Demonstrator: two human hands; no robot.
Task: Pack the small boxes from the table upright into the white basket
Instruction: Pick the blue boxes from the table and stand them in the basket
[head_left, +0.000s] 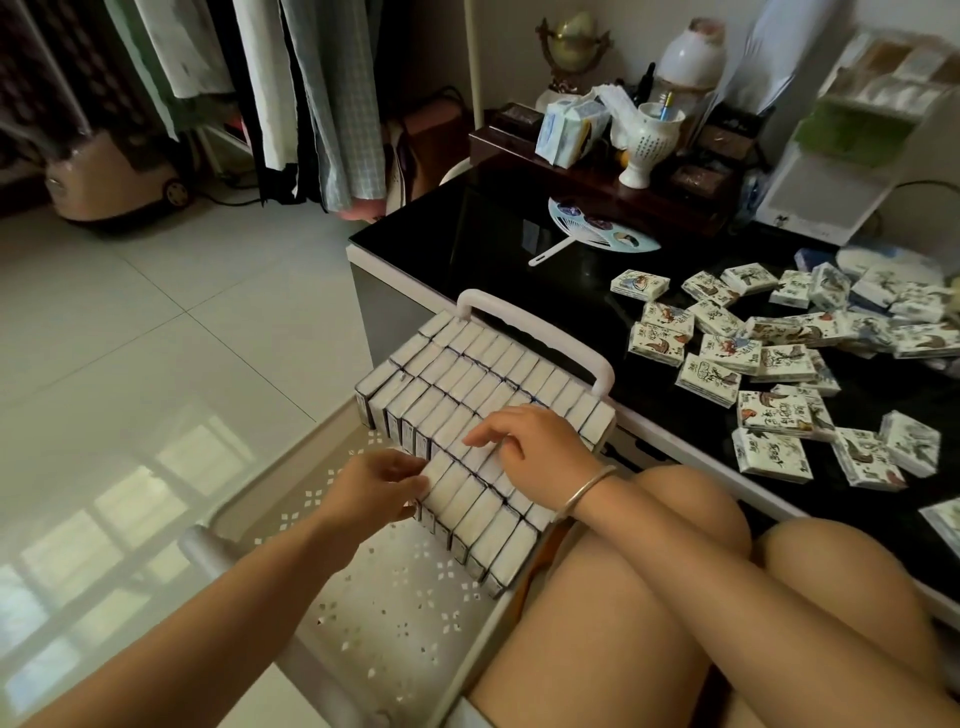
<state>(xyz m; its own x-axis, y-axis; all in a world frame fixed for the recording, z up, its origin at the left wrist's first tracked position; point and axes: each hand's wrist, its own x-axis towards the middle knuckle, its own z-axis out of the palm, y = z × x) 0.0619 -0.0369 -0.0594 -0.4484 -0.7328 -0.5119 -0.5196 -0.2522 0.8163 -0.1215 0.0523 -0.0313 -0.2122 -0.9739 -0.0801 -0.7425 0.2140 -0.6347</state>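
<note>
Head view: packed boxes (467, 395) stand upright in the white basket (395, 613). Right hand (540, 447) lies flat on them, fingers (483, 434) spread, gripping nothing. Left hand (379, 486) fingers curl against a row's end.

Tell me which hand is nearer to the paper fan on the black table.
Right. The right hand rests on the packed boxes on the basket's table side, below the fan. The left hand grips a box at the rows' outer edge, farther off.
</note>
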